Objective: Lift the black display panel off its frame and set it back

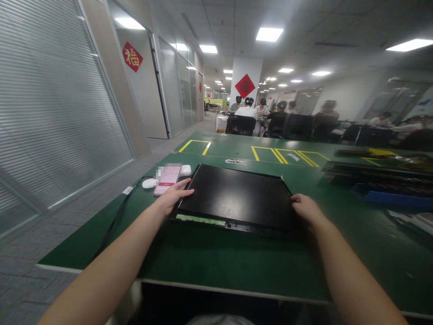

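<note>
Filling the lower half of the frame, a green table (pixel 216 266) runs from the near edge back to a second one marked with yellow boxes (pixel 270 153); beyond it, in the upper middle, people sit around chairs under a pillar bearing a red diamond sign. On the near table lies the panel (pixel 237 196), a flat black slab at frame centre, its long axis running left to right across the view, with a strip of green circuit board (pixel 201 219) showing along its near edge at lower left. Both arms come up from the bottom corners and meet the panel at its two short ends. The left hand (pixel 174 195) lies on the left near corner, fingers stretched flat toward the centre, open and pressing rather than clasping. The right hand (pixel 306 208) sits at the right edge with fingers curled over the rim; whether they hook under it I cannot tell. The panel thus lies between the hands, each about equally near its own end. Just left of the left hand, touching nothing of the panel, rests a phone (pixel 166 179) with a pink screen, beside a white charger (pixel 149 183) whose cable (pixel 115 221) trails off the table's left edge. At far right lie dark stacked parts and a blue tray (pixel 389 197).
</note>
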`<action>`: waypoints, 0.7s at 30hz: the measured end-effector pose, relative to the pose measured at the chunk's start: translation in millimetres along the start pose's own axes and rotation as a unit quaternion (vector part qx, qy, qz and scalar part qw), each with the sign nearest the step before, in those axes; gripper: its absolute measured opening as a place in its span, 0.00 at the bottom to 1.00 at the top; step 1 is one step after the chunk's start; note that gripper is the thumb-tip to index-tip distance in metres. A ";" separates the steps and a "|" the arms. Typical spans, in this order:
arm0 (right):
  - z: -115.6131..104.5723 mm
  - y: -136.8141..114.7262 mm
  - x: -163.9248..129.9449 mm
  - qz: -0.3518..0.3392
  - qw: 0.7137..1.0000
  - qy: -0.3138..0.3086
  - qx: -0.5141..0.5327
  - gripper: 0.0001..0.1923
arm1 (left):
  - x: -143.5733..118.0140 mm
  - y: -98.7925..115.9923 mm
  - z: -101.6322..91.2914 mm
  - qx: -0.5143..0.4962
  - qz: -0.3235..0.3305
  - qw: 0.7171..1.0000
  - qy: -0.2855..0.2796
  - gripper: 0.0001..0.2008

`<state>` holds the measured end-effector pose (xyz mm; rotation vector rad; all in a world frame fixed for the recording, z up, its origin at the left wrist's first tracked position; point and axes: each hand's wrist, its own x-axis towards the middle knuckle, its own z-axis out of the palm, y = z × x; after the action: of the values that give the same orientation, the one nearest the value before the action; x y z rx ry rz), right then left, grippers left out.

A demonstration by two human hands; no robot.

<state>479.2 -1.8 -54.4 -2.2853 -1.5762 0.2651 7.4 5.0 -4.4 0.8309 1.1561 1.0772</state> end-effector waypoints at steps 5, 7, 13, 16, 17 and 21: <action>0.7 1.3 1.3 0.006 1.000 -0.006 0.008 0.22 | -0.8 1.0 -0.1 0.001 -0.007 1.000 -0.018 0.42; 1.1 2.0 1.8 0.005 1.000 0.000 0.010 0.22 | -0.4 0.5 -0.9 0.006 -0.008 0.999 -0.032 0.40; 0.5 1.0 0.6 0.005 1.000 0.000 0.007 0.23 | 0.7 -2.0 -1.0 0.020 -0.007 0.998 -0.054 0.38; -0.1 0.1 -0.4 0.007 1.000 -0.001 0.002 0.22 | -1.3 -2.0 2.9 0.036 -0.002 0.999 -0.037 0.34; -0.1 0.0 -0.5 0.006 1.000 0.001 0.003 0.22 | -2.1 -1.8 4.4 0.041 0.002 0.999 -0.033 0.33; -0.3 0.0 -0.6 0.004 1.000 0.001 -0.001 0.22 | -4.4 -1.1 7.9 0.061 0.026 0.998 -0.024 0.31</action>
<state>479.1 -2.4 -54.1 -2.2928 -1.5685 0.2623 15.1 0.6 -2.4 0.9822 1.1737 1.0318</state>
